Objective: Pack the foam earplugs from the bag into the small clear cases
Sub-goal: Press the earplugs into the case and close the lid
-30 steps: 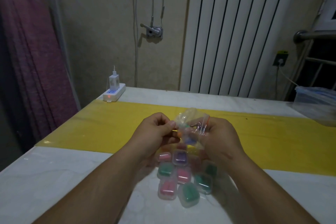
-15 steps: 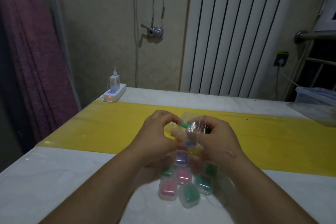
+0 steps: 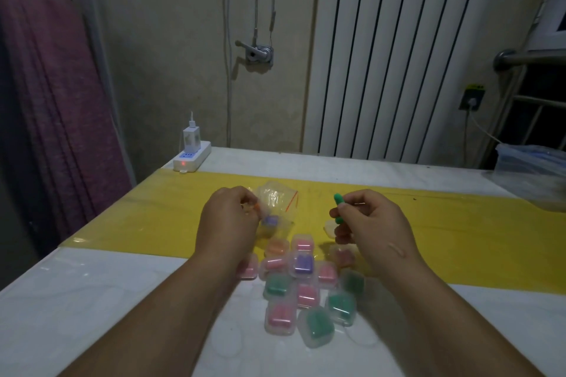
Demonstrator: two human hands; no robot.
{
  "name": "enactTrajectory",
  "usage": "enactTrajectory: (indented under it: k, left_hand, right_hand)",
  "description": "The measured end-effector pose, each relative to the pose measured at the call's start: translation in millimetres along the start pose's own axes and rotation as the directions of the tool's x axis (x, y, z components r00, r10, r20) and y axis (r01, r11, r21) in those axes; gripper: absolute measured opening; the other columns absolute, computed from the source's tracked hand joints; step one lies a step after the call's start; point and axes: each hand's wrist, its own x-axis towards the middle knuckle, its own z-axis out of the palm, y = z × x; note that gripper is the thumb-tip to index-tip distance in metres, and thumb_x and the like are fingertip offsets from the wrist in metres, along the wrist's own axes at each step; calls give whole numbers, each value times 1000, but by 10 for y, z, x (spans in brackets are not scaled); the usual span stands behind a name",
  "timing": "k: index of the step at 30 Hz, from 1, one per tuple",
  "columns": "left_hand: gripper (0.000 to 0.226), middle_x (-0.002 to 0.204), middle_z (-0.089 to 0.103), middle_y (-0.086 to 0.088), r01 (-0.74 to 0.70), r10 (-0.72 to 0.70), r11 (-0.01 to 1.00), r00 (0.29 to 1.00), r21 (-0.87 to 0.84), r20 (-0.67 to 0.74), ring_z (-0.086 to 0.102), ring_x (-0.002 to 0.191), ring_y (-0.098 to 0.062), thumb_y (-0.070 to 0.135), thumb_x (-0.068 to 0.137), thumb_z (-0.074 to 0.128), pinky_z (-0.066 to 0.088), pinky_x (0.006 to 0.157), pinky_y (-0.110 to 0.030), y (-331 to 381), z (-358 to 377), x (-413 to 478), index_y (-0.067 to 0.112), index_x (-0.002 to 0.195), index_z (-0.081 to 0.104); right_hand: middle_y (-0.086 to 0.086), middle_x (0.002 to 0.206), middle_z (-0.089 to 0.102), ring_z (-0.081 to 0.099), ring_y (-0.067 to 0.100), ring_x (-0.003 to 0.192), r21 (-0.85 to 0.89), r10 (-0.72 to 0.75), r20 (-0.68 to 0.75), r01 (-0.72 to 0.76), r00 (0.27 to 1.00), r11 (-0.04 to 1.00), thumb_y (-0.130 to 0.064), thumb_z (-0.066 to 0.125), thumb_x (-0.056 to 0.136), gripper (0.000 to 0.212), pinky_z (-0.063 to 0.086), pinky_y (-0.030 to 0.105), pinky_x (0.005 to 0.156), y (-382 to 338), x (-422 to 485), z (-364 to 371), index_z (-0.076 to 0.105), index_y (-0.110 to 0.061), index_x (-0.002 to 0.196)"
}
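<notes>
Bag in one hand, green plugs in the other, both raised over the table.

The left hand (image 3: 228, 220) curls round a crinkled clear plastic zip bag (image 3: 275, 200) with purple and orange plugs inside. The right hand (image 3: 370, 223) pinches green foam earplugs (image 3: 338, 199) between thumb and forefinger, just above a small empty clear case (image 3: 330, 227). Filled clear cases (image 3: 301, 288), pink, green and purple, lie clustered on the white tabletop (image 3: 122, 300) between the forearms.

1 head-worn wide-angle view, facing forward and down, close over the table (image 3: 92, 300), toward the wall
</notes>
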Motion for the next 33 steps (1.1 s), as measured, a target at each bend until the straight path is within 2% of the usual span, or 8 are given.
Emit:
enactTrajectory:
  k: [3,6,11,15,20,24,29,33]
  left_hand:
    - [25,111,61,1,93,-97,994,991,48,87,56,100,-21,21,77,72,50,81,-32,-24,-5,0,29,100,68]
    - [49,126,54,2,64,-67,991,997,116,24,43,120,-25,16,74,66,40,96,-36,69,-87,-48,34,119,61]
    - [28,92,59,23,-368,379,897,926,-245,-5,50,91,0,15,81,67,38,75,-17,264,-114,-192,37,99,68]
    - [19,85,62,25,-458,492,852,866,-254,87,48,92,1,33,83,71,34,77,-12,292,-7,-256,43,99,69]
    - [30,80,61,24,-394,439,884,885,-254,154,47,88,1,24,82,74,35,72,-14,311,10,-285,48,73,58]
    - [23,91,62,17,-322,377,888,918,-327,120,55,87,1,18,84,72,43,70,-17,345,-13,-287,35,77,59]
    - [16,109,70,6,-41,212,791,954,-610,211,70,94,-9,7,86,71,58,86,-41,350,-12,-297,13,81,56]
    - [19,95,71,-2,29,160,738,963,-674,217,72,76,-21,4,83,73,60,78,-45,350,-50,-279,7,77,55]
  right_hand:
    - [0,80,73,56,14,55,-15,7,34,-7,999,1000,-11,59,93,11,53,31,51,14,-6,-10,65,-17,86]
    - [3,83,73,56,15,58,58,45,84,-50,995,997,-5,58,94,15,53,30,54,2,-15,-8,66,-15,88]
    - [8,79,73,48,13,53,51,48,199,-60,979,997,-7,59,94,13,42,27,48,13,-36,21,70,-13,90]
    - [-3,68,70,48,-1,45,-48,-7,249,19,969,999,-11,63,93,12,41,27,52,27,-31,38,72,-15,87]
    - [0,70,65,51,11,52,-22,8,278,-2,960,1000,-6,68,87,9,43,25,50,13,-62,52,71,-15,88]
    - [1,90,72,63,14,65,-4,49,201,-49,978,999,4,58,89,27,46,20,50,6,-40,45,66,-20,98]
    - [0,78,72,63,11,63,-61,-15,123,23,992,998,-20,63,92,20,53,37,57,54,-26,32,50,-31,83]
    - [5,71,65,70,25,64,34,-14,90,11,996,999,-23,66,91,27,54,48,59,-3,-41,3,45,-22,74]
